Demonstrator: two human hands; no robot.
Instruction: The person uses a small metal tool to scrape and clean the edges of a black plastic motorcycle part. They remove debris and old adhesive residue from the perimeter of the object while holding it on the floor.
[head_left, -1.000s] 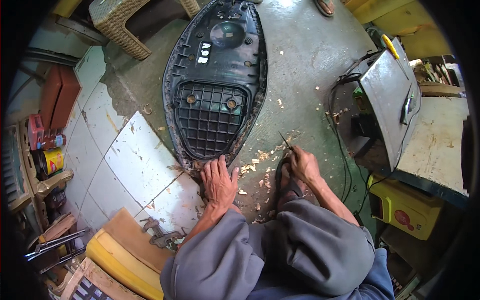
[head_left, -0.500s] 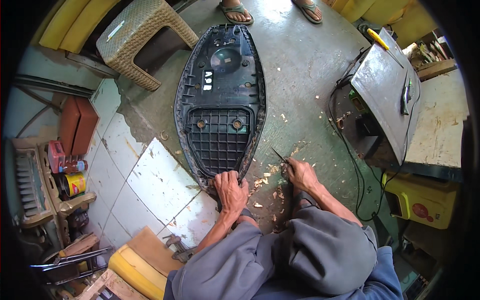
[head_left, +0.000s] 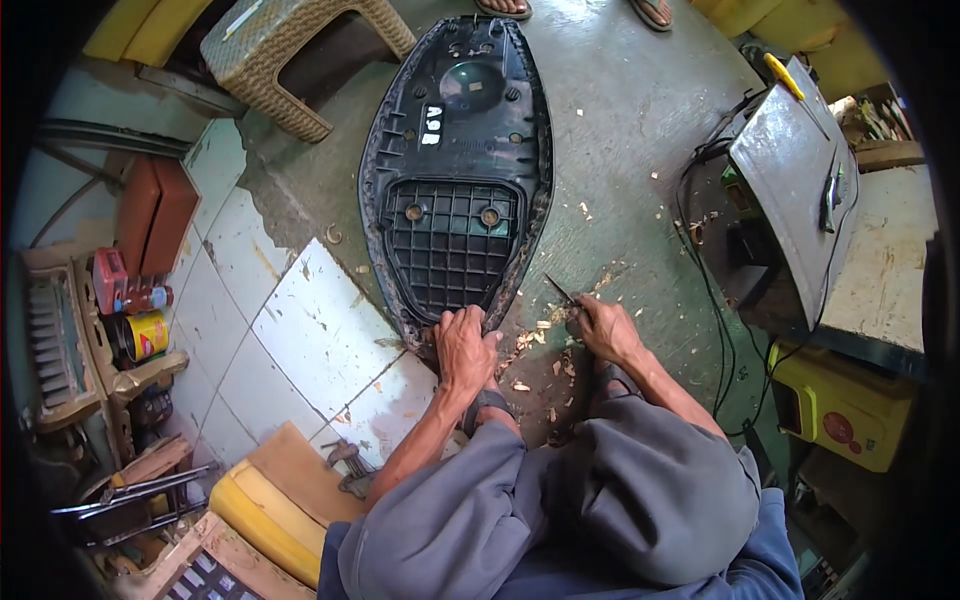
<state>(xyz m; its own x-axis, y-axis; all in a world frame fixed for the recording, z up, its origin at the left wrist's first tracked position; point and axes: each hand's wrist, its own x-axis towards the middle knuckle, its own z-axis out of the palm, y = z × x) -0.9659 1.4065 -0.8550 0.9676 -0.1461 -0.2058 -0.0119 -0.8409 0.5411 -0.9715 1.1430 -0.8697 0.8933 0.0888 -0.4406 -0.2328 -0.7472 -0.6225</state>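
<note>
A long black motorcycle seat [head_left: 455, 155] lies underside up on the floor, its ribbed plastic base showing and its narrowed near end toward me. My left hand [head_left: 465, 350] grips that near end, fingers bent over the rim; the thumb's underside contact is hidden. To the right of the seat, my right hand [head_left: 607, 327] is closed around a thin, dark, pointed tool [head_left: 560, 289], its tip aimed up and left, apart from the seat. Whether it is a knife or an awl I cannot tell. Pale foam scraps [head_left: 535, 338] lie between my hands.
At the far left stands a woven-pattern stool [head_left: 300, 70]. On the right, a metal-topped table [head_left: 785, 165] bears a yellow-handled screwdriver [head_left: 785, 76], with black cables hanging beside it. A yellow bin [head_left: 850, 400] sits lower right. Another person's sandalled feet [head_left: 655, 12] are at the top.
The whole view has shifted, so the seat and floor appear higher in the picture. Both hands keep their holds; the pointed tool stays beside the seat.
</note>
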